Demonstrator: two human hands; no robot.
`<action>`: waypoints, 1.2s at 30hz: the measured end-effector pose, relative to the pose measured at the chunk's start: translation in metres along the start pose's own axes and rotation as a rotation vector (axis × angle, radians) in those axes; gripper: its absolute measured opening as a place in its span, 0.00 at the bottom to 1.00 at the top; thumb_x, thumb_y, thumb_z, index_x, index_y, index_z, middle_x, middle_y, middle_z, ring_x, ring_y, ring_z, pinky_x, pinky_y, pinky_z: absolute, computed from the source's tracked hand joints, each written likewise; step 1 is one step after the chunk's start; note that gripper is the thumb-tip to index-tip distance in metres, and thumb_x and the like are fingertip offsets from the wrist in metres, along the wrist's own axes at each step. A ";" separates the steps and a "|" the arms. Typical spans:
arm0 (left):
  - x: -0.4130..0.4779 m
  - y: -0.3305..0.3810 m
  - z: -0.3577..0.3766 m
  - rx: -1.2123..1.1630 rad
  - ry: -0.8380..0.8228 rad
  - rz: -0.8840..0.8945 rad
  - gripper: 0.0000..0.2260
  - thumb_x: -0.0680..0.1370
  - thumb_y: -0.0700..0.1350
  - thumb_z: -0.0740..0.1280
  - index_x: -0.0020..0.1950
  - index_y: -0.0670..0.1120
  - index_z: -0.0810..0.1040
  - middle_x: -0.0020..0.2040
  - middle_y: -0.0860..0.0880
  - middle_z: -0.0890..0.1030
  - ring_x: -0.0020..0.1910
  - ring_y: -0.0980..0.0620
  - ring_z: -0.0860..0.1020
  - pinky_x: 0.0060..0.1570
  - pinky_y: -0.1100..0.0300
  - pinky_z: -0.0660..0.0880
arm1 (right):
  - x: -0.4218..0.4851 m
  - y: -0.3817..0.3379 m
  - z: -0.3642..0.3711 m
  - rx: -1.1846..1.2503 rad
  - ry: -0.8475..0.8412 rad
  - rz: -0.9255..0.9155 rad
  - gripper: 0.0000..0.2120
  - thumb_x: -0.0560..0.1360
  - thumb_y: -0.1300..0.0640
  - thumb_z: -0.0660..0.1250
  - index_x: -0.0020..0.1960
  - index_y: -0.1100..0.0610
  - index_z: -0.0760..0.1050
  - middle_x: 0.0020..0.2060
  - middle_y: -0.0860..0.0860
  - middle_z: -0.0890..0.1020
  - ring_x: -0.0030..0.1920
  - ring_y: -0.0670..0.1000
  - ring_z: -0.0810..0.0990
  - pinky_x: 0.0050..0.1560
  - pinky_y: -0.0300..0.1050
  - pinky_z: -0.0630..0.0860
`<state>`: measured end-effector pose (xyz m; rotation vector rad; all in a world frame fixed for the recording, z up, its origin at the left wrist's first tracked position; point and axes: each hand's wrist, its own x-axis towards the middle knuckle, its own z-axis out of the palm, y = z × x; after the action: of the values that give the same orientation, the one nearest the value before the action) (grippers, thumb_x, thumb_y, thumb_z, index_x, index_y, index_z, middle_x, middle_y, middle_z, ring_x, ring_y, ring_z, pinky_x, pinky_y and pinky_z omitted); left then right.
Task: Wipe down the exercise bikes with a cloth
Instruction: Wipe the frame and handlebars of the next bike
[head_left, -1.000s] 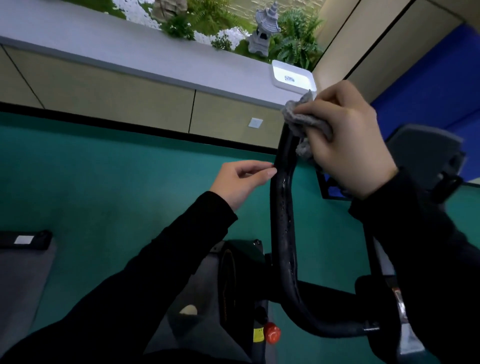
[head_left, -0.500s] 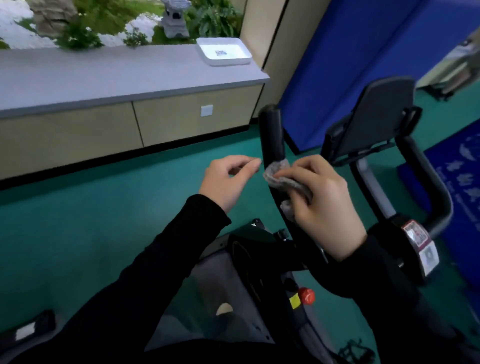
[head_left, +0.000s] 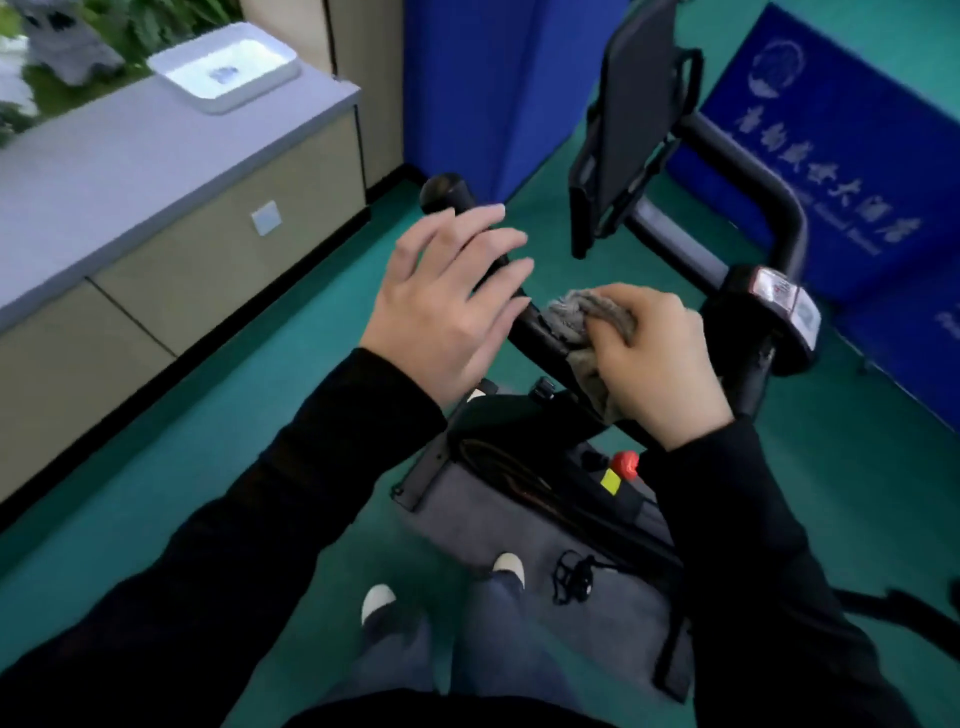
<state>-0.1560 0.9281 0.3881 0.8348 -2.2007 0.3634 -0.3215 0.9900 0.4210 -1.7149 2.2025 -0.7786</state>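
Grey fuzzy cloth (head_left: 582, 314), gripped by curled fingers of the right hand (head_left: 660, 364), presses the lower end of the black padded handlebar (head_left: 448, 194); the left hand (head_left: 447, 306) spreads flat over the bar, empty. Wiping seems underway; next, the cloth should slide toward the bar's tip.

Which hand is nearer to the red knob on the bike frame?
Right. The right hand, gripping the cloth, is just above the red knob; the left hand is farther up-left, over the handlebar.
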 end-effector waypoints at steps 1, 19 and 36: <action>0.006 -0.003 0.004 -0.002 -0.021 0.029 0.10 0.79 0.46 0.63 0.51 0.44 0.82 0.55 0.48 0.81 0.62 0.47 0.75 0.64 0.51 0.63 | -0.003 0.004 -0.004 0.008 -0.021 0.035 0.10 0.75 0.64 0.61 0.50 0.57 0.81 0.43 0.56 0.83 0.48 0.57 0.80 0.48 0.42 0.70; 0.014 -0.010 0.022 0.066 0.001 0.047 0.10 0.79 0.45 0.62 0.43 0.46 0.81 0.43 0.50 0.81 0.52 0.48 0.78 0.68 0.54 0.55 | 0.023 0.002 0.012 0.303 -0.076 0.088 0.03 0.73 0.57 0.69 0.43 0.51 0.82 0.38 0.43 0.83 0.46 0.42 0.80 0.50 0.34 0.73; 0.012 -0.005 0.022 0.099 -0.012 0.011 0.09 0.79 0.43 0.62 0.43 0.45 0.80 0.43 0.50 0.80 0.53 0.47 0.77 0.69 0.54 0.53 | 0.033 0.032 -0.006 0.228 -0.469 0.117 0.09 0.78 0.56 0.63 0.42 0.50 0.80 0.38 0.48 0.83 0.38 0.44 0.78 0.42 0.35 0.73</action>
<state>-0.1705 0.9088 0.3819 0.8800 -2.2143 0.4773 -0.3603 0.9655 0.4125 -1.4625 1.8010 -0.5103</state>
